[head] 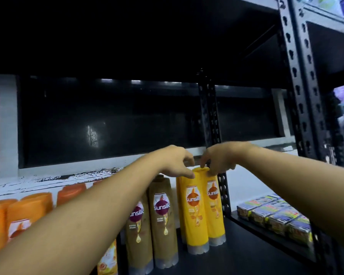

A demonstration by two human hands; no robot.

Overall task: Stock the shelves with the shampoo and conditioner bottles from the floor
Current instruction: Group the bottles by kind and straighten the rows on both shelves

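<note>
Both the left grip (175, 163) and right grip (218, 158) pinch the top of a yellow bottle (197, 211), centre frame; slick, stiff plastic, probably tippy on its cap.

A single wide-angle view from the person's head, facing forward into the shelf bay; it sits above the lower shelf (246, 262), whose top shows, and below the dark upper board (127, 36); close in, the left hand (177, 165) and right hand (216, 159) reach the yellow bottles (197, 215) at mid-frame
</note>
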